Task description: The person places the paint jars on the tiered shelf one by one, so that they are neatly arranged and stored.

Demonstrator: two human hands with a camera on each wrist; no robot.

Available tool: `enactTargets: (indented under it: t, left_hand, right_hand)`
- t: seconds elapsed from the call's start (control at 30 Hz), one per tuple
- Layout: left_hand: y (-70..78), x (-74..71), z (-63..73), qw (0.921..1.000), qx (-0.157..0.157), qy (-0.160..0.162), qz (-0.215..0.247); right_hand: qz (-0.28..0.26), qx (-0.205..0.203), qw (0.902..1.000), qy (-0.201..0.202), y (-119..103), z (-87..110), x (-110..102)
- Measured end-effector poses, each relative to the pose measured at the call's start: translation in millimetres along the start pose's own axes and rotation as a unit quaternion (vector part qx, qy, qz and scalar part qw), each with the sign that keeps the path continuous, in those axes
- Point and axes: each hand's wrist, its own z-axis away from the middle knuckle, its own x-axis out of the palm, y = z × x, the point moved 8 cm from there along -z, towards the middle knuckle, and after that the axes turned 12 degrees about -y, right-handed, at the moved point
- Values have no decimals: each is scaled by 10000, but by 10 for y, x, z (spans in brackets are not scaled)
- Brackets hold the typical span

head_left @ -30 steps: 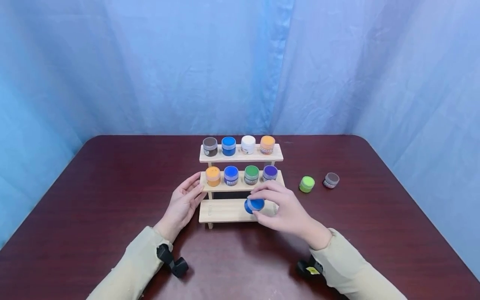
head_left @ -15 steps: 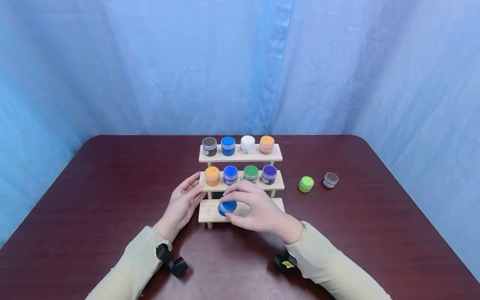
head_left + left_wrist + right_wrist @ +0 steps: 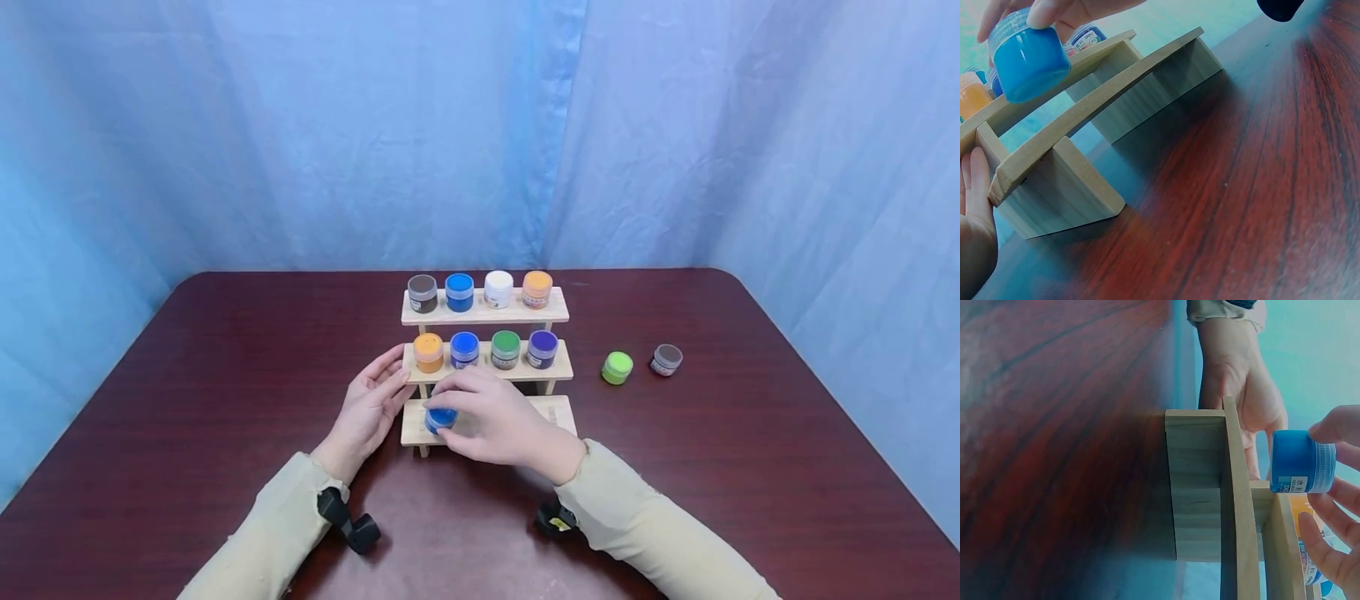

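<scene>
A three-tier wooden rack (image 3: 487, 372) stands on the table. My right hand (image 3: 495, 417) pinches a blue paint jar (image 3: 440, 419) by its lid, between thumb and fingers. The jar is over the left end of the lowest shelf (image 3: 553, 410); in the right wrist view the blue jar (image 3: 1294, 461) hangs apart from that shelf. My left hand (image 3: 367, 408) holds the left end of the middle shelf (image 3: 486, 375), thumb in front and fingers behind. Orange, blue, green and purple jars sit on that shelf, including the orange jar (image 3: 428, 353) nearest my left hand.
On the top shelf (image 3: 480, 317) stand dark grey, blue, white and orange jars. Right of the rack, a light green jar (image 3: 617, 367) and a dark brown jar (image 3: 666, 360) stand on the table (image 3: 720, 450). Blue curtains (image 3: 375, 142) hang behind.
My right hand has carried the blue jar leftward along the lowest shelf, from its right half to its left end. My left hand has stayed on the rack.
</scene>
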Motion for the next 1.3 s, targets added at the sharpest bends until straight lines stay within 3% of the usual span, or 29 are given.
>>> enactTargets:
  t: [0.5,1.3]
  left_hand:
    - [-6,12,18,10000,-29,40,63]
    - [-2,11,-1,9999,-33,17,105]
  right_hand:
    - [365,89,9989,-292,-16,-48,111]
    - [422,322,9962,-683,4,-110,182]
